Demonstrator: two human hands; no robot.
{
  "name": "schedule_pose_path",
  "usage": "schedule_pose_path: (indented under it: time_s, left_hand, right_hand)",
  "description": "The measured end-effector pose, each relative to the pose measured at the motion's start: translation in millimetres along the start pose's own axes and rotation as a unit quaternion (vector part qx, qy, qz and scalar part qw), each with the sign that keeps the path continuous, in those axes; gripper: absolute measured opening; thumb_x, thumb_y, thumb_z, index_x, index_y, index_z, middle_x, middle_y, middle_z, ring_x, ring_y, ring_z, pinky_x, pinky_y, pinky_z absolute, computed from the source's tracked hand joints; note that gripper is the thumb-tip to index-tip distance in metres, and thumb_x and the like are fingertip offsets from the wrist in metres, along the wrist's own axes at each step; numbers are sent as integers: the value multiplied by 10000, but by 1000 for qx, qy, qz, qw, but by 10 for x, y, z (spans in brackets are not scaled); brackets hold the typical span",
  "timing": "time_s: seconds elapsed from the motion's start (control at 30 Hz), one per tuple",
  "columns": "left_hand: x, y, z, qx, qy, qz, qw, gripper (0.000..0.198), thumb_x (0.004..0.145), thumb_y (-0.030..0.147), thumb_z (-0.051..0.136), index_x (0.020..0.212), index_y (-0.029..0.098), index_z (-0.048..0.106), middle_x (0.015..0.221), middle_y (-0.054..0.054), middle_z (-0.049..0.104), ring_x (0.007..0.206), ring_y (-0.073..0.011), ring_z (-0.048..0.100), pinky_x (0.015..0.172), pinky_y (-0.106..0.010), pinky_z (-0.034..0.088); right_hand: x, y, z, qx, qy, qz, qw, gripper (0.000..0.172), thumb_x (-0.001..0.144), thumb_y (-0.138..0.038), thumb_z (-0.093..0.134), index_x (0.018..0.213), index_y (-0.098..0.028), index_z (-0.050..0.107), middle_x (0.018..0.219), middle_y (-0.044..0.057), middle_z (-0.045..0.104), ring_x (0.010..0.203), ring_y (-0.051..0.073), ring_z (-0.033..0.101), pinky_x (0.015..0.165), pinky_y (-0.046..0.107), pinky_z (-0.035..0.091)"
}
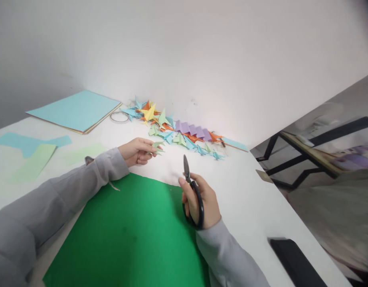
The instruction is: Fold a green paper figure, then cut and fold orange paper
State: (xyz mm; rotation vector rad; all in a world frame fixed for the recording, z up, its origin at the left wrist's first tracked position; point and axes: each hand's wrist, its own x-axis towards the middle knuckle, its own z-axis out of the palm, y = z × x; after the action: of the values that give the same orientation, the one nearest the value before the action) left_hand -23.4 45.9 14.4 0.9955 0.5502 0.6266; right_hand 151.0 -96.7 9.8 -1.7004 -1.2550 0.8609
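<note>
My left hand (pixel 139 152) pinches a small folded piece of light green paper (pixel 159 147) between thumb and fingers, raised over the white table. In my right hand (pixel 203 199) is a pair of black-handled scissors (pixel 186 167), its blades together and pointing up and away from me. Below both hands lies a large sheet of green paper (pixel 130 235). Just beyond my left hand, a row of folded paper shapes in several colours (pixel 149 113) runs along the wall, with a purple pleated strip (pixel 193 130) among them.
A stack of coloured paper (pixel 73 109) lies at the back left, beside a ring (pixel 119 116). Blue paper scraps (pixel 28 141) and a light green piece (pixel 34 163) lie at left. A black phone-like object (pixel 294 261) lies near the right edge. The wall (pixel 184 52) bounds the table's back.
</note>
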Motion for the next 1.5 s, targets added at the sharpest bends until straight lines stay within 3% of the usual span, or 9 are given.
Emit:
schedule_pose_path:
  time_s: [0.13, 0.27, 0.47, 0.6, 0.7, 0.83, 1.0, 1.2, 1.5]
  left_hand:
    - [-5, -24, 51, -29, -26, -48, 998, 136, 708, 150, 606, 812, 64, 614, 600, -12, 520, 334, -3, 297, 295, -124, 174]
    - [-13, -45, 126, -80, -69, -86, 991, 116, 797, 170, 481, 815, 88, 561, 534, 27, 436, 310, -20, 261, 268, -114, 159]
    - [-59, -127, 235, -121, -109, -132, 978, 223, 869, 232, 377, 862, 84, 544, 517, 42, 385, 307, -30, 238, 266, -119, 156]
    - [-115, -213, 334, -162, -96, -145, 971, 271, 889, 254, 350, 840, 72, 544, 529, 37, 388, 317, -27, 245, 278, -121, 164]
    - [-161, -266, 408, -176, -86, -137, 971, 281, 890, 259, 343, 836, 75, 549, 526, 31, 403, 319, -32, 246, 283, -125, 157]
    - [-215, -304, 479, -154, -78, -142, 975, 391, 897, 304, 310, 621, 104, 501, 457, 33, 360, 312, -35, 238, 286, -131, 171]
    - [-275, -329, 497, -108, -26, -129, 985, 456, 892, 368, 283, 560, 122, 477, 411, 28, 354, 297, -46, 275, 292, -145, 207]
    - [-288, -379, 440, -78, 49, -89, 992, 82, 700, 160, 494, 723, 98, 543, 617, -56, 581, 461, -138, 551, 409, -258, 465]
    - [-277, -458, 430, 17, 56, -24, 998, 339, 518, 97, 764, 810, 71, 595, 539, -4, 598, 471, -109, 570, 494, -249, 512]
  right_hand:
    - [235, 298, -39, -204, 112, -72, 970, 385, 783, -403, 493, 1086, -166, 508, 662, 15, 591, 578, 167, 558, 529, 274, 421]
    - [362, 437, -62, -396, 133, -114, 902, 381, 790, -233, 464, 1150, -145, 553, 887, 125, 613, 748, 219, 575, 644, 315, 415]
    - [374, 382, -41, -486, 194, -104, 846, 302, 806, -233, 484, 1047, -163, 652, 924, 160, 595, 843, 287, 541, 708, 393, 389]
    - [345, 323, -42, -356, 225, -192, 887, 275, 829, -302, 453, 896, -142, 665, 919, 149, 593, 884, 266, 521, 763, 413, 398]
    - [295, 216, 17, -158, 166, -279, 933, 278, 855, -328, 394, 821, -154, 607, 795, 91, 597, 793, 192, 547, 709, 330, 445]
    - [275, 37, 198, -22, 100, -238, 966, 228, 798, -368, 500, 907, -177, 560, 801, 50, 611, 747, 160, 580, 641, 284, 469]
    - [351, -50, 334, 35, 104, -199, 974, 186, 758, -352, 533, 690, -181, 564, 697, 31, 618, 640, 148, 581, 601, 275, 458]
    - [330, 63, 270, 32, 81, -181, 980, 201, 735, -362, 579, 656, -177, 587, 652, 18, 595, 583, 133, 539, 547, 259, 433]
    - [327, 142, 236, 99, -22, -168, 981, 183, 712, -349, 638, 692, -167, 646, 614, 14, 637, 534, 118, 541, 505, 244, 410]
